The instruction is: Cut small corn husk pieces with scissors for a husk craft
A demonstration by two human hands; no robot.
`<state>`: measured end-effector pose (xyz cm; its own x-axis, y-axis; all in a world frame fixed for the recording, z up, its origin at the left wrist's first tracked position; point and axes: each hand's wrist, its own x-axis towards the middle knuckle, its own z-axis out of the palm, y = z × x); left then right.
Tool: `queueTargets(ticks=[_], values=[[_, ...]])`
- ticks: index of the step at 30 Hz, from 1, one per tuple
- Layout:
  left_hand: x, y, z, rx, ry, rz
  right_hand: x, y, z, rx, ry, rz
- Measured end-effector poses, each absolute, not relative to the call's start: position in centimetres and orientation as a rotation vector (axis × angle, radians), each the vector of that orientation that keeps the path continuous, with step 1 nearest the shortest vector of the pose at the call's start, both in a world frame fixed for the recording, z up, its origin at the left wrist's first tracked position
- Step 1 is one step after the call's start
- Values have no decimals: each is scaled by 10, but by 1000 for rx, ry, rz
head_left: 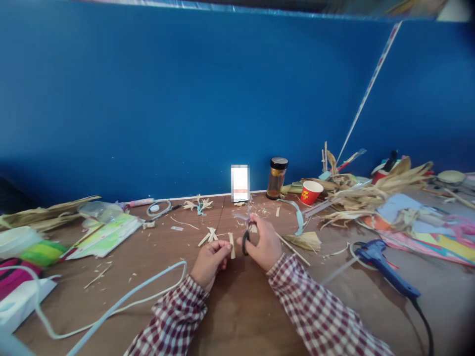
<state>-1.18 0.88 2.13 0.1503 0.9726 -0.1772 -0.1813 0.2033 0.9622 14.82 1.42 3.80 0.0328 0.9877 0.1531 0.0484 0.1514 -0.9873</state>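
Between its thumb and fingers, my left hand (pixel 212 261) pinches a short, pale strip of corn husk (pixel 232 245) that stands nearly upright. To the right of it, my right hand (pixel 265 242) grips a pair of scissors (pixel 245 242) by dark handles; the blades point away from me and look blurred. The scissors and the strip are a small gap apart. Just beyond my left hand, several cut husk strips (pixel 211 235) lie crossed on the table. A husk flower with a blue-green stem (pixel 200 204) rests farther back.
A hot glue gun (pixel 388 264) lies at right, near dried corn husks (pixel 365 198). A red paper cup (pixel 310 193) and a dark-lidded jar (pixel 277 178) stand at the back. A pale cable (pixel 144 296) loops across the left. Scraps litter the brown table (pixel 237 316).
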Motion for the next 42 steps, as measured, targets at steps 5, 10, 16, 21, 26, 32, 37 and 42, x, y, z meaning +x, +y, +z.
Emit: queueTargets(ticks=[5,10,16,21,26,32,37,42], values=[[-11,8,20,1070,1061,1064,150,21,30,-1139,-1252,1141],[-10,6,18,1267,1046,964,147,19,29,-984,-1326,1296],[-9,4,18,1313,1034,912,148,15,32,-1046,-1381,1329],[-9,3,19,1323,1007,899,150,17,30,-998,-1368,1350],[-9,3,18,1381,1009,866,149,20,29,-1053,-1140,1335],[-8,7,13,1186,1119,1021,148,22,25,-978,-1067,1386],[-8,8,15,992,1128,1147,149,22,22,-1011,-1151,1375],[-8,8,18,871,1069,1228,145,18,21,-1038,-1315,1352]])
